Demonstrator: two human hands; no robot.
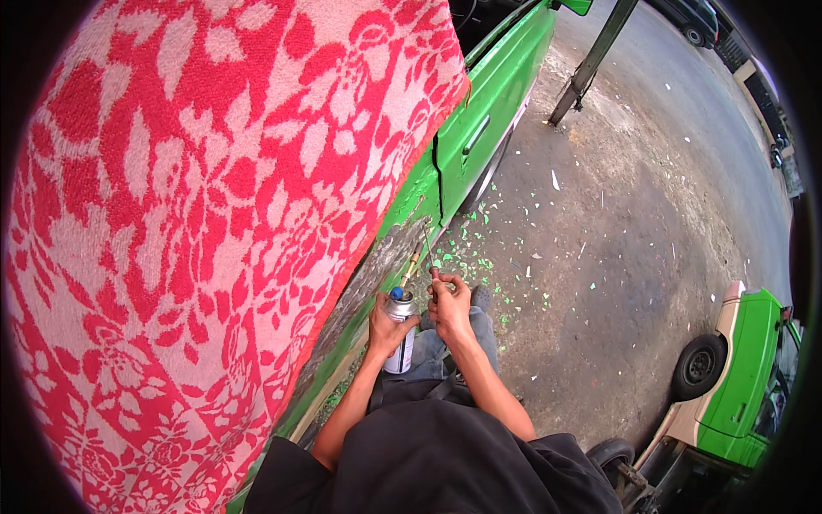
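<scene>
My left hand [390, 327] is wrapped round the white and silver can of a gas torch [401, 349]. On top of the can sit a blue knob [396, 293] and a brass nozzle [412, 269], which points away from me toward the car's side. Between the fingers of my right hand [451, 308] is a thin tool with a brown handle [435, 273], probably a screwdriver. Its slim shaft reaches up beside the nozzle, close to a scraped grey patch [398, 242] on the green car body. I cannot make out whether the tip touches the panel, nor any flame.
A red and pink flowered towel [205, 214] drapes over the car on the left. Ahead is its green door [488, 111]. Green paint chips [479, 248] litter the ground. A post [591, 64] stands beyond; another green vehicle [741, 377] is at the right.
</scene>
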